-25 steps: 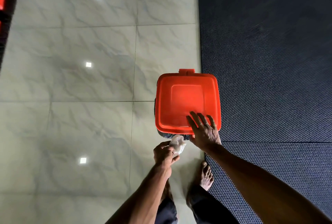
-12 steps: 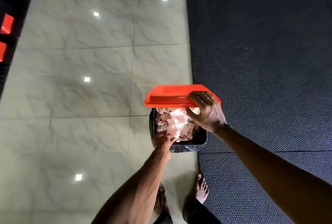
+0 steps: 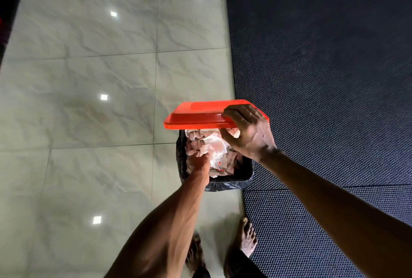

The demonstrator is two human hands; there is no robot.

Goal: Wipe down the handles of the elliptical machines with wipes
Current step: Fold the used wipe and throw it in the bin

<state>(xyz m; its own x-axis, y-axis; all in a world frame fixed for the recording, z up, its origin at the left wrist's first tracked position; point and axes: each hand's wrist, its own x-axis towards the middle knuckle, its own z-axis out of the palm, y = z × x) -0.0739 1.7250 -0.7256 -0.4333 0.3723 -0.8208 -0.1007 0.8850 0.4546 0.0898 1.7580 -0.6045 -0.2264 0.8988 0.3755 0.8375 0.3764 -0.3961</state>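
In the bin (image 3: 229, 181), left hand (image 3: 198, 163) among wipes (image 3: 215, 145), right fingers (image 3: 236, 110) round lid (image 3: 200, 111).

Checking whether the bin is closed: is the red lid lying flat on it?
No: the right hand holds the red lid lifted, and crumpled wipes show in the open bin below it.

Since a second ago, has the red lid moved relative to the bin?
Yes. The red lid, then flat on the bin, is now lifted off its near rim, held up by the right hand, leaving the bin open.
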